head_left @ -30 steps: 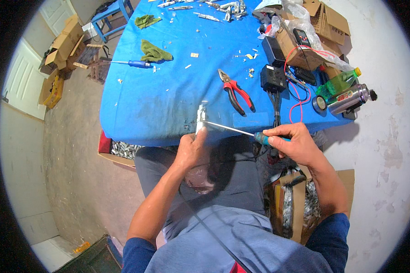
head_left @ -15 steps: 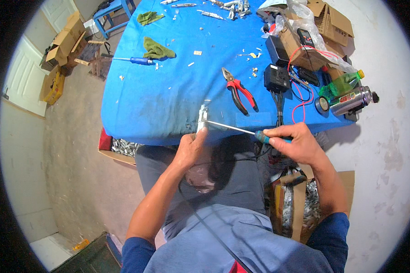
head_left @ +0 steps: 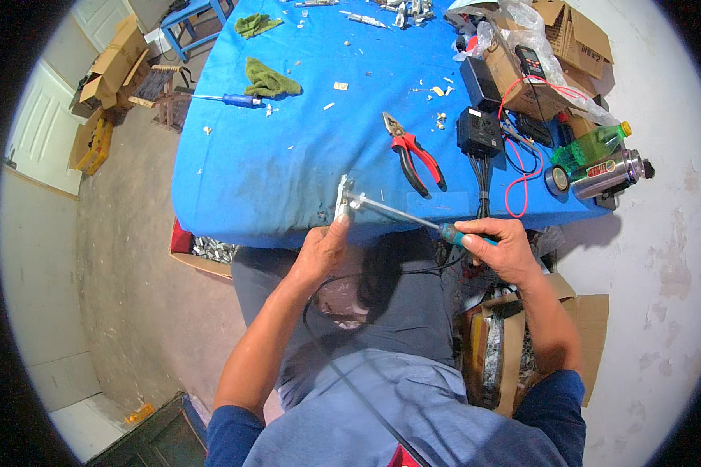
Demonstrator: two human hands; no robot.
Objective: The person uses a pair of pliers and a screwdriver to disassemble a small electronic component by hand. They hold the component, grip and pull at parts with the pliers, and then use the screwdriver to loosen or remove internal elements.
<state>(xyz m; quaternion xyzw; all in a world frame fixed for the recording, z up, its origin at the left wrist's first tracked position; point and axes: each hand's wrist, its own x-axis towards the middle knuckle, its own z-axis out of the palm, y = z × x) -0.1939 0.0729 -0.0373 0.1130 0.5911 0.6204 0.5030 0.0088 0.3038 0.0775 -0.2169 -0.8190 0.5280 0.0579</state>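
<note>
My left hand (head_left: 323,251) is closed around the lower end of a small white and silver metal part (head_left: 342,194), held upright at the table's near edge with the thumb along it. In my right hand (head_left: 502,247) is a screwdriver (head_left: 401,215) with a teal handle and a long thin shaft. Its tip meets the right side of the metal part, where a small whitish piece (head_left: 357,201) sits around the tip. Whether that piece is still joined to the part cannot be made out. Red-handled pliers (head_left: 413,156) lie just beyond the screwdriver, jaws pointing away.
A blue cloth (head_left: 288,171) covers the table. Green rags (head_left: 271,80), a blue screwdriver (head_left: 241,100) and white scraps lie on it. To the right are a black box (head_left: 479,132) with cables, a green bottle (head_left: 596,145) and a steel flask (head_left: 609,173). Similar metal parts (head_left: 409,11) pile at the back.
The screwdriver tip has shifted slightly, its shaft now tilted more steeply. A small whitish piece now juts out beside the metal part at the tip. Both hands keep their grip.
</note>
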